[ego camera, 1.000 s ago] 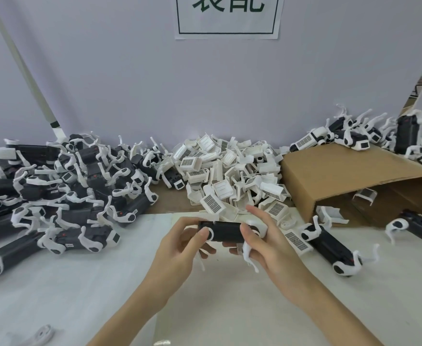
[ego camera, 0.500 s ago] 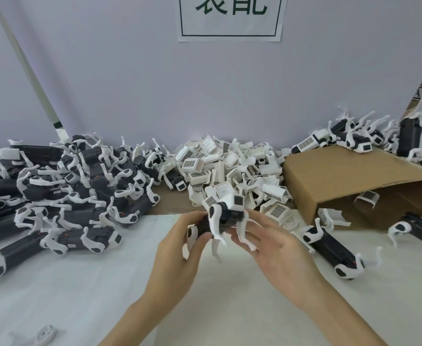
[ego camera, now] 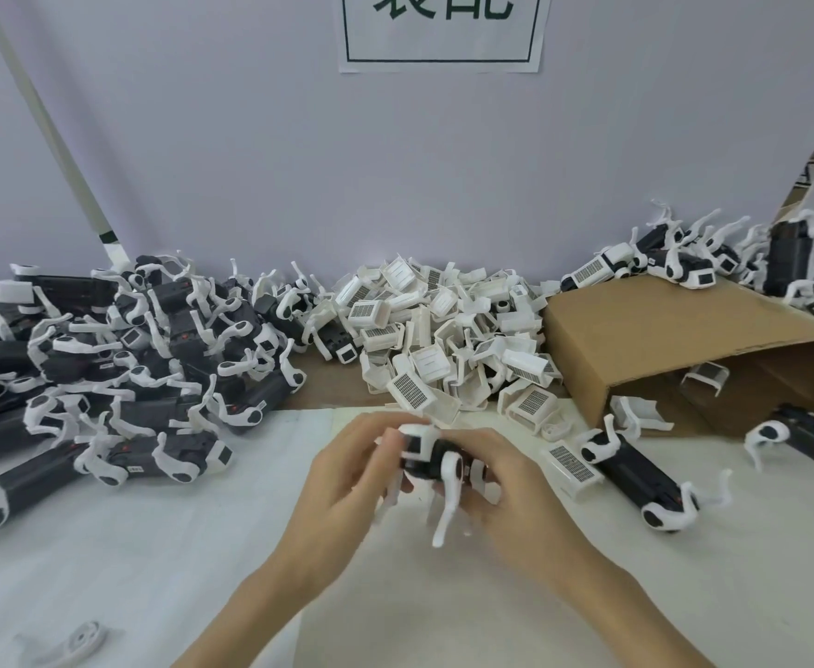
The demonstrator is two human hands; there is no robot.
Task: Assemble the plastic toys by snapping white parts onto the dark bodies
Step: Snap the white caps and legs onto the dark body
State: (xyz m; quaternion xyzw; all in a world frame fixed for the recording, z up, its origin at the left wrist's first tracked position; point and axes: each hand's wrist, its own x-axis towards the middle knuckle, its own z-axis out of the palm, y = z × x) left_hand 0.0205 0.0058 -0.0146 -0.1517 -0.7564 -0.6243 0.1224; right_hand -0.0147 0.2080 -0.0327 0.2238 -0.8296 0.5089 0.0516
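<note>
Both of my hands hold one dark toy body [ego camera: 431,462] with white legs above the white mat, near the middle. My left hand [ego camera: 347,479] pinches its white front end from the left. My right hand [ego camera: 506,494] cups the body from the right, fingers curled round it, and one white leg hangs down between my hands. Behind them lies a heap of loose white parts [ego camera: 443,330] with grilled faces. Another dark body with white legs [ego camera: 636,474] lies flat on the mat to the right.
A big pile of dark bodies with white legs [ego camera: 106,368] fills the left side. An open cardboard box [ego camera: 660,339] lies on its side at right, with more toys [ego camera: 684,262] on top. A loose white leg [ego camera: 77,643] lies at the near left.
The toy has been turned in my hands from lying sideways to pointing its white end up and left. Both hands have shifted a little to the right.
</note>
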